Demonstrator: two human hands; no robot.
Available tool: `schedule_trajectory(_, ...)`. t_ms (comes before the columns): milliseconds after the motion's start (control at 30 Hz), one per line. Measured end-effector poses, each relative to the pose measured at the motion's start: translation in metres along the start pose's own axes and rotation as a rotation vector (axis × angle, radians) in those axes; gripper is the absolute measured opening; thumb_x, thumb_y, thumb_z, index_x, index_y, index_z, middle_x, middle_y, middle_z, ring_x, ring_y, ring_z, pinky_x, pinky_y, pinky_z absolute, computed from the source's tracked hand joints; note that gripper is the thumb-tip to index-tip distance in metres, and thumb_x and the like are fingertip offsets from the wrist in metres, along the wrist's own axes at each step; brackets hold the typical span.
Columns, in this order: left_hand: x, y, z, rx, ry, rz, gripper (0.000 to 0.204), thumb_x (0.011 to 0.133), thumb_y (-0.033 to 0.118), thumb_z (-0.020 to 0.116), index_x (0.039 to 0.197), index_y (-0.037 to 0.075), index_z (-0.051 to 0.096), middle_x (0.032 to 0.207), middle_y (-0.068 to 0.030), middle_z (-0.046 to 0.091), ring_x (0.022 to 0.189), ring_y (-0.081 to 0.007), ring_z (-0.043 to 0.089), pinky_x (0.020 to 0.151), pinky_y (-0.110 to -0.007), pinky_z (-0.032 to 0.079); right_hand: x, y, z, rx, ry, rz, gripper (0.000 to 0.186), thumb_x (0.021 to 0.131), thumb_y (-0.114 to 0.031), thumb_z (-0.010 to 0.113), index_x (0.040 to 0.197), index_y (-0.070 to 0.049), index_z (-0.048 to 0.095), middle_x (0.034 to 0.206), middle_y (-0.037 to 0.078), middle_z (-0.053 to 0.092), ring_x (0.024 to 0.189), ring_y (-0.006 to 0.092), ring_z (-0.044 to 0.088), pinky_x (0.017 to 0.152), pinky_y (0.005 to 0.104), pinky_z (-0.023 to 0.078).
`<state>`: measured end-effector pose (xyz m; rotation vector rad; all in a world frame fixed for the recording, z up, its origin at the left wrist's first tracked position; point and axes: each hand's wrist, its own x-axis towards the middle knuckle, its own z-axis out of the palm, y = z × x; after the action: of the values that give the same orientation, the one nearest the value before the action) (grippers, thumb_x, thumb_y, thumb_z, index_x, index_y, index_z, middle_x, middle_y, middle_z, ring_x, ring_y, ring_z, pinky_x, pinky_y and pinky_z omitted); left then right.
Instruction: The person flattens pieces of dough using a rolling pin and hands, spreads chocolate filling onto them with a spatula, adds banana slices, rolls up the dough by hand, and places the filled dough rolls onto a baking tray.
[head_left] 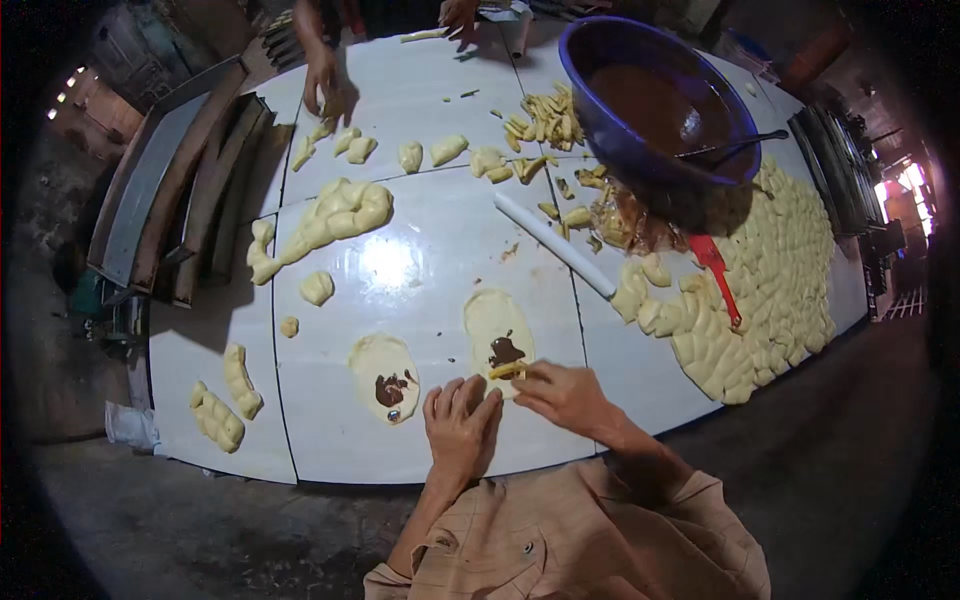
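Two flattened ovals of pale dough lie in front of me, the left oval (pixel 380 352) and the right oval (pixel 492 312), each with a dark brown smear on it. A thin yellow strip (pixel 505 370), perhaps cut banana, lies across the near part of the right oval. My right hand (pixel 568 398) pinches that strip's right end between thumb and fingers. Resting at the near edge of the same oval, my left hand (pixel 458 420) has its fingers stretched forward, with nothing visible in them. Its thumb side is closest to the dough. A small shiny object (pixel 394 415) sits low on the left oval.
A purple bowl (pixel 590 115) of brown filling holds a spoon. Nearby are yellow strips (pixel 548 122), a white rolling rod (pixel 555 243), a red spatula (pixel 714 270) and many dough pieces (pixel 770 300). Metal trays (pixel 160 180) stand left. Another person's hand (pixel 320 85) works opposite.
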<state>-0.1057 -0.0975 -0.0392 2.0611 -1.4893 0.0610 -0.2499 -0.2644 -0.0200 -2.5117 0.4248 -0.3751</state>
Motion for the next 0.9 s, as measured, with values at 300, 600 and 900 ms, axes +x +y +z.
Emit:
schedule_trajectory(300,0.013,-0.001,-0.006,-0.076,-0.027,-0.035,0.028,0.081,0.02,0.084,0.106,0.014,0.074,0.118,-0.0058,0.067,0.113,-0.0261,0.06,0.092,-0.044,0.043,0.011,0.009,-0.001,0.027,0.027,-0.118,0.018,0.086,-0.018,0.079,0.103,-0.013,0.073,0.1,0.004,0.068,0.078,0.023,0.07,0.062,0.0342,0.056)
schedule_trajectory(600,0.022,-0.004,-0.005,-0.095,-0.023,-0.028,0.021,0.083,0.017,0.082,0.101,0.01,0.072,0.116,-0.0052,0.068,0.109,-0.0256,0.061,0.087,-0.041,0.044,0.009,0.018,0.013,-0.017,-0.036,-0.073,0.015,0.088,-0.009,0.076,0.102,-0.008,0.072,0.101,0.008,0.069,0.082,0.0239,0.071,0.067,0.0344,0.057)
schedule_trajectory(900,0.021,-0.004,-0.009,-0.167,-0.026,-0.1,0.019,0.086,0.017,0.078,0.101,0.009,0.069,0.113,-0.0052,0.068,0.108,-0.026,0.061,0.089,-0.041,0.044,-0.001,0.014,0.004,0.213,-0.044,0.199,0.019,0.092,-0.021,0.074,0.106,-0.01,0.066,0.106,0.01,0.068,0.087,0.0313,0.07,0.068,0.039,0.057)
